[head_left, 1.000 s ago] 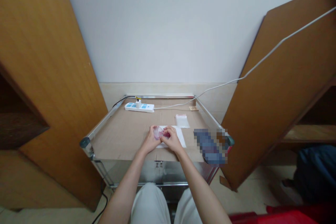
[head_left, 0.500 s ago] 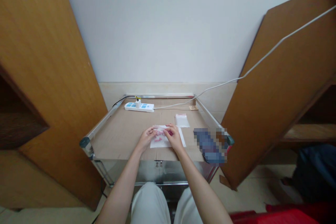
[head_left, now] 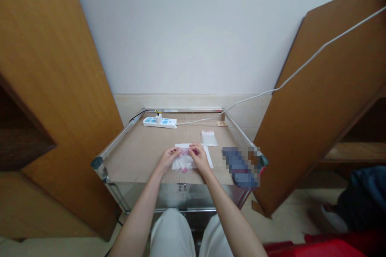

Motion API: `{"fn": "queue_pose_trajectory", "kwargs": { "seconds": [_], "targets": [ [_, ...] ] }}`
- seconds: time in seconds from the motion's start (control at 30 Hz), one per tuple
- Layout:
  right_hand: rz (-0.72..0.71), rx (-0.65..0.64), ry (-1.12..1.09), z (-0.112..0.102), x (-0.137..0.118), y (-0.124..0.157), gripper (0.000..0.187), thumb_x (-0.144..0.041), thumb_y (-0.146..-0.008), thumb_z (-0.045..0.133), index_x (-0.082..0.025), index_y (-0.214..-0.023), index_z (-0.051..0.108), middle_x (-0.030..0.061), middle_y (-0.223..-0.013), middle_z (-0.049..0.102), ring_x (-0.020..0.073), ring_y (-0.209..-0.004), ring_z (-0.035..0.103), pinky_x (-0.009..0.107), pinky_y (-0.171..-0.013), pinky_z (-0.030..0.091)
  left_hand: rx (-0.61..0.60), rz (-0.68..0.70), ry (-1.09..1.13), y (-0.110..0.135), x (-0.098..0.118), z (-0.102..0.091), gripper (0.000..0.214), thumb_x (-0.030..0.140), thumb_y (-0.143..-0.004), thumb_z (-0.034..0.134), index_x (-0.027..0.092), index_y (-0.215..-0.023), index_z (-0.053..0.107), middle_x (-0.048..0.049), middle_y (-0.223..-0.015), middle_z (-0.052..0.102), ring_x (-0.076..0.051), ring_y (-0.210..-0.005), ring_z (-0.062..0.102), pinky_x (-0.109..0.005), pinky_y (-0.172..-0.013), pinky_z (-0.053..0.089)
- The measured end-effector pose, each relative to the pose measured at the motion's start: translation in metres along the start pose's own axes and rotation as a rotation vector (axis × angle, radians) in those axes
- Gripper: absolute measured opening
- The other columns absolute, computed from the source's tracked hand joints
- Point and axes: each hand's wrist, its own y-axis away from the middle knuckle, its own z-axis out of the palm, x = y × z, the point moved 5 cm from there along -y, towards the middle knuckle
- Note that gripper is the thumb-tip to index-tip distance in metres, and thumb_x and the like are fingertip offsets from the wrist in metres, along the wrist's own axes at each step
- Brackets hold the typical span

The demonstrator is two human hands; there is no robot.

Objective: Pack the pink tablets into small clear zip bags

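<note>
Though cardboard-topped, steel cart [head_left: 181, 196] beneath hands [head_left: 171, 160] [head_left: 199, 157]

The left forearm [head_left: 140, 213] and right forearm [head_left: 230, 213] angle inward, bringing the left hand [head_left: 170, 159] and right hand [head_left: 199, 157] close together, palms down, fingers curled.

My left hand [head_left: 169, 159] and right hand [head_left: 200, 158] are bare, and so are my left forearm [head_left: 140, 217] and right forearm [head_left: 230, 217], slim and smooth, running from the wrists down past the bottom edge of the view. I'm wearing loose off-white trousers [head_left: 170, 235], plain soft cloth, with both thighs showing.
</note>
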Motion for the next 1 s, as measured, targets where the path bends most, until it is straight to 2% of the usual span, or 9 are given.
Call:
{"fn": "queue_pose_trajectory", "kwargs": {
  "seconds": [0.47, 0.63, 0.87, 1.0],
  "targets": [
    [-0.001, -0.058, 0.029, 0.004, -0.005, 0.000, 0.009, -0.020, -0.070, 0.053, -0.019, -0.062, 0.053, 0.0028, -0.079, 0.055, 0.0158, -0.082, 0.048, 0.030, -0.076, 0.035, -0.007, -0.022, -0.009, -0.003, -0.007, -0.002, 0.024, 0.034, -0.057, 0.064, 0.011, -0.061, 0.057, 0.0012, -0.055, 0.057, -0.007, -0.051, 0.047, -0.019, -0.055, 0.034],
    [-0.003, -0.072, 0.037, 0.004, -0.008, 0.001, 0.009, -0.021, -0.071, 0.053, -0.019, -0.062, 0.052, 0.0029, -0.079, 0.054, 0.0161, -0.083, 0.047, 0.030, -0.076, 0.035, -0.089, -0.021, 0.004, -0.002, -0.007, 0.003, 0.026, 0.033, -0.058, 0.064, 0.012, -0.073, 0.061, -0.0019, -0.067, 0.061, -0.009, -0.060, 0.051, -0.020, -0.059, 0.036],
    [-0.061, -0.119, 0.060, 0.008, -0.014, 0.003, 0.002, -0.021, -0.069, 0.055, -0.019, -0.068, 0.055, 0.0033, -0.082, 0.054, 0.0161, -0.084, 0.047, 0.031, -0.077, 0.035, -0.093, 0.015, -0.023, 0.000, -0.005, 0.002, 0.025, 0.032, -0.059, 0.064, 0.011, -0.072, 0.062, -0.0035, -0.068, 0.062, -0.010, -0.061, 0.052, -0.021, -0.061, 0.038],
    [-0.081, -0.135, 0.101, 0.009, -0.016, 0.004, 0.006, -0.023, -0.069, 0.056, -0.020, -0.074, 0.056, 0.0045, -0.088, 0.053, 0.0173, -0.089, 0.045, 0.033, -0.081, 0.034, -0.110, 0.023, -0.036, 0.001, -0.003, 0.004, 0.026, 0.033, -0.058, 0.064, 0.011, -0.071, 0.062, -0.0039, -0.068, 0.063, -0.011, -0.062, 0.053, -0.022, -0.062, 0.038]
  ]
}}
